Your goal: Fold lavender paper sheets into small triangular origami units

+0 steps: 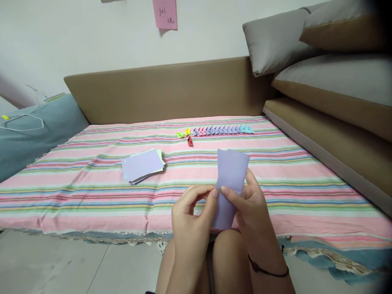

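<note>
A lavender sheet of paper (233, 167), folded lengthwise into a narrow strip, is held upright above my knees. My left hand (191, 212) pinches its left edge between thumb and index finger. From the right, my right hand (249, 204) grips the same paper, thumb pressed on the front near the middle and the other fingers mostly hidden behind. On the striped cloth to the left lies a stack of coloured paper sheets (143, 163), lavender on top. Farther back stands a row of small folded paper pieces (223, 130) in purple, pink, blue and yellow-green, with a red folded piece (190, 141) just in front.
The striped cloth (92, 183) covers a low couch with a brown backrest (165, 90). Grey and brown cushions (333, 81) are piled on the right. At the far left sits a blue cushion (45, 126) with a white wire hanger (24, 118) on it.
</note>
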{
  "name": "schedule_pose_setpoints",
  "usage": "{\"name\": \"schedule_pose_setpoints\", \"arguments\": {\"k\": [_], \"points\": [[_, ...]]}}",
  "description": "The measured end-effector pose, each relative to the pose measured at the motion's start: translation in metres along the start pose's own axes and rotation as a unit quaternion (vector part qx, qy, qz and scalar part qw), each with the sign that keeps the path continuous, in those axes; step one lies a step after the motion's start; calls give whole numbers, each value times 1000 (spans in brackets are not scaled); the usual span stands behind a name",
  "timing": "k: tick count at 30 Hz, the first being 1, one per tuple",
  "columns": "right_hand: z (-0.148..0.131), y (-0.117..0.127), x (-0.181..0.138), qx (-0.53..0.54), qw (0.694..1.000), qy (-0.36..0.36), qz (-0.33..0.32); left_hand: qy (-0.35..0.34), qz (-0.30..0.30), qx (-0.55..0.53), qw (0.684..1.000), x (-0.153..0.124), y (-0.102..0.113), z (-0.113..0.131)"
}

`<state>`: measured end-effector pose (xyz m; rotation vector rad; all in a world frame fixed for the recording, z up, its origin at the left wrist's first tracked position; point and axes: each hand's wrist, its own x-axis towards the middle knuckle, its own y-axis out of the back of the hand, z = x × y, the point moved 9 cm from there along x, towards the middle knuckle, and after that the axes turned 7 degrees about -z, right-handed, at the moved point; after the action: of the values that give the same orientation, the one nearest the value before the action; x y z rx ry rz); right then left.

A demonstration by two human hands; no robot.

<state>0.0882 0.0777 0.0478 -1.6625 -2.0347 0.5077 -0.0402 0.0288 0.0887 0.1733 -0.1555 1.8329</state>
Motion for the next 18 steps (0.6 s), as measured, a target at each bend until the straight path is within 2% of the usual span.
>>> {"name": "schedule_pose_setpoints", "arguments": {"k": [5, 7, 18], "points": [[-12, 17, -3, 15, 989, 74, 125, 32, -31, -36, 998, 0, -9, -12], [-15, 21, -6, 14, 983, 94, 157, 44, -37, -61, 996, -1, -13, -17], [-18, 19, -13, 12, 982, 97, 161, 34, 34, -115, 992, -7, -15, -19]]}}
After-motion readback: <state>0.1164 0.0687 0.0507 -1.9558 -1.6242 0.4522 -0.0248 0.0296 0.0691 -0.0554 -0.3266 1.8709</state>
